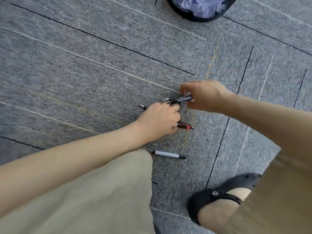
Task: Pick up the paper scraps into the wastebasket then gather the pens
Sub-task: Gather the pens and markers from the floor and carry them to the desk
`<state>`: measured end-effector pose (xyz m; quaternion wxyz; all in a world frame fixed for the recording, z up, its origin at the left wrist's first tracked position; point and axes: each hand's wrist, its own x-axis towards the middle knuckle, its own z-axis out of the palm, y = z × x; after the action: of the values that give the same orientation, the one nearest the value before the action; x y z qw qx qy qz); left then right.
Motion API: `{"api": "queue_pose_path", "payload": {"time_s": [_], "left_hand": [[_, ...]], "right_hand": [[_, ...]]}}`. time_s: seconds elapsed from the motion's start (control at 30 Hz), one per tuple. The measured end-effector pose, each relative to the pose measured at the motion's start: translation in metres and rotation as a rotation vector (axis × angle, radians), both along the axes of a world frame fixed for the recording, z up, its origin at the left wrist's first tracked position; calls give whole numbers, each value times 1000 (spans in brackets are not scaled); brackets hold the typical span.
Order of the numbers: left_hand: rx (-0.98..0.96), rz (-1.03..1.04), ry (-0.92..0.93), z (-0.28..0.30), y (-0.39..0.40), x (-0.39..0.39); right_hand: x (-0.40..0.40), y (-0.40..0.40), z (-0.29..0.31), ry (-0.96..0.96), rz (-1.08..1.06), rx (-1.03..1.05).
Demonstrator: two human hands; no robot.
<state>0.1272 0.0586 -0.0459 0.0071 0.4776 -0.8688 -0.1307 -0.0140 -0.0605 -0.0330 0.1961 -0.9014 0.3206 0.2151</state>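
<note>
We are crouching over carpet [84, 68], gathering pens; left hand [158, 119] closing on red pens [184, 126] as bundle, right hand [202, 96] pinching black pen [180, 98], passing across; white pen [167, 154] lying loose by knee; wastebasket [199, 9] ahead holding scraps

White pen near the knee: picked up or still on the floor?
On the floor: the white pen lies flat on the carpet, no hand touching it.

Grey carpet floor [84, 65] with dark and pale lines. A white pen [168, 154] lies near centre. A mesh wastebasket [199, 12] stands at the far edge.
</note>
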Motion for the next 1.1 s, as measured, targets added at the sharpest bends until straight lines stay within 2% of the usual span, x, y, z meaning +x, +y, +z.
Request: {"api": "queue_pose_path", "payload": {"time_s": [0.17,0.23,0.27,0.33,0.4,0.5,0.57,0.67,0.8,0.9,1.0,1.1], "left_hand": [[-2,21,137,6,27,-6],[160,-43,36,6,43,-17],[273,-77,-79,6,49,-22],[385,-83,-182,5,55,-29],[445,-72,-197,0,58,-32],[388,-60,-178,8,49,-30],[415,72,-152,14,32,-23],[506,488,99,19,-4,-5],[561,986,652,40,-60,31],[529,1192,952,66,-91,47],[381,1365,1047,90,-106,57],[312,1549,1282,131,-108,69]], "right_hand": [[-9,-9,-1,99,-53,-62],[-9,-11,0,128,-150,-11],[-9,-12,1,113,-223,24],[-8,-14,3,42,-352,79],[-3,-18,9,-54,-471,161],[6,-20,20,-247,-668,400],[13,-22,26,-359,-731,492],[22,-28,33,-470,-773,566],[40,-49,54,-536,-744,560],[69,-73,78,-612,-715,584],[106,-89,108,-664,-664,629],[131,-79,147,-695,-714,712]]}}
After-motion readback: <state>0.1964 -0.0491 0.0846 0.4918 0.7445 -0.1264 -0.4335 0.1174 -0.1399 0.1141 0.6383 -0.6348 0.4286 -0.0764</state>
